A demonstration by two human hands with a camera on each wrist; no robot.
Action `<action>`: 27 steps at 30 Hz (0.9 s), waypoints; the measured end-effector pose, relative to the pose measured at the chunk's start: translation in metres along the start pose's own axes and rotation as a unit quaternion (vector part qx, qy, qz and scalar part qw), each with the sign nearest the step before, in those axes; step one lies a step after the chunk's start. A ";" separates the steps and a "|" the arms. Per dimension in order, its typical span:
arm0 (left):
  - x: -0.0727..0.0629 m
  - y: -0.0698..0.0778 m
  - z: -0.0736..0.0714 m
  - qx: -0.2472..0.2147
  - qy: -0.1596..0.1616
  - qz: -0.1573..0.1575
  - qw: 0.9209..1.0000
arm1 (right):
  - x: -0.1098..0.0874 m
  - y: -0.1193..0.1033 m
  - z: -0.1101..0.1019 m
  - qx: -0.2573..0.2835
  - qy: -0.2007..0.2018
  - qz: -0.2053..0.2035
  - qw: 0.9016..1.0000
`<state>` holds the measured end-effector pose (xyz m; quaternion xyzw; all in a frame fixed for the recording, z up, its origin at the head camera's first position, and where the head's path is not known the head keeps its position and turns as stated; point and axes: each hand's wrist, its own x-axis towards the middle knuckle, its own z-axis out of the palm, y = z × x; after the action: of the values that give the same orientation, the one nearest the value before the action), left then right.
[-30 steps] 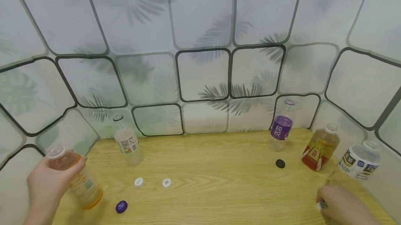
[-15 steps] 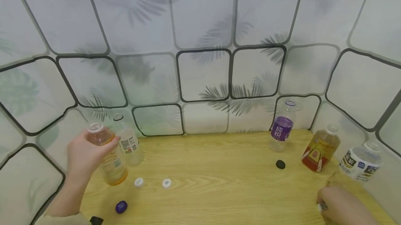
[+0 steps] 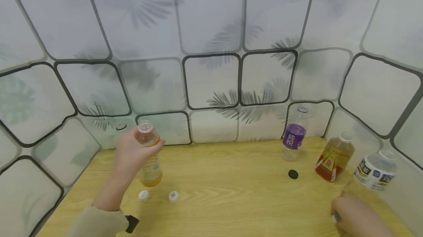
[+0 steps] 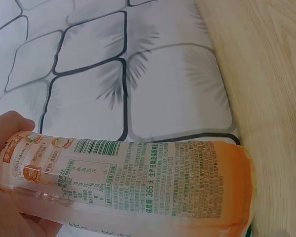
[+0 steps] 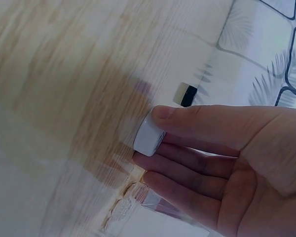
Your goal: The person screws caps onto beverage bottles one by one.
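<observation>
My left hand [image 3: 130, 152] grips a bottle [image 3: 152, 172] with an orange base around its upper part and holds it upright near the back left. Printed text, a barcode and an orange band show on this bottle's label [image 4: 138, 177] in the left wrist view. Behind the hand, a clear bottle [image 3: 120, 127] is mostly hidden, with only its top showing. My right hand [image 3: 355, 213], at the front right, pinches a white bottle cap [image 5: 149, 134] between thumb and fingers, low over the table. Just beyond it stands a clear bottle with a white and black label [image 3: 375, 172].
Two white caps [image 3: 173, 196] lie left of the table's middle. At the right back are a purple-labelled bottle [image 3: 294, 136], a bottle with a red and yellow label [image 3: 334, 160] and a dark cap [image 3: 293, 174]. A patterned curtain [image 3: 211, 83] borders the wooden table [image 3: 231, 200].
The left hand has carried its bottle to the right and back, passing in front of the clear bottle. The purple cap is now hidden behind the left sleeve. The right hand stays in place.
</observation>
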<state>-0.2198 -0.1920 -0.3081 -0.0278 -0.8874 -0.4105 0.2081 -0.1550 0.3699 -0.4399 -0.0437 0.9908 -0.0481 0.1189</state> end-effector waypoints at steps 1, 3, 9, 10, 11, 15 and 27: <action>0.000 0.002 0.005 -0.004 -0.006 0.002 1.000 | 0.000 0.000 0.000 0.002 -0.001 0.001 1.000; 0.001 0.007 0.014 -0.007 -0.018 0.002 1.000 | 0.000 -0.001 0.000 0.006 -0.004 0.000 1.000; 0.000 0.015 0.042 -0.013 -0.027 0.030 0.999 | -0.002 -0.004 -0.002 0.018 -0.014 0.004 1.000; 0.000 0.016 0.047 -0.015 -0.028 0.036 0.999 | -0.003 -0.005 -0.002 0.019 -0.014 0.006 1.000; -0.001 0.017 0.051 -0.018 -0.028 0.041 0.999 | -0.003 -0.006 -0.003 0.020 -0.014 0.007 1.000; -0.003 0.020 0.069 -0.022 -0.033 0.058 0.998 | -0.004 -0.007 -0.003 0.023 -0.008 0.007 1.000; -0.012 0.028 0.106 -0.103 -0.052 0.096 0.989 | 0.001 0.001 0.002 0.018 -0.013 0.013 1.000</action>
<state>-0.2391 -0.0938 -0.3536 -0.1552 -0.8433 -0.4755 0.1966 -0.1557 0.3704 -0.4423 -0.0294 0.9885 -0.0637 0.1336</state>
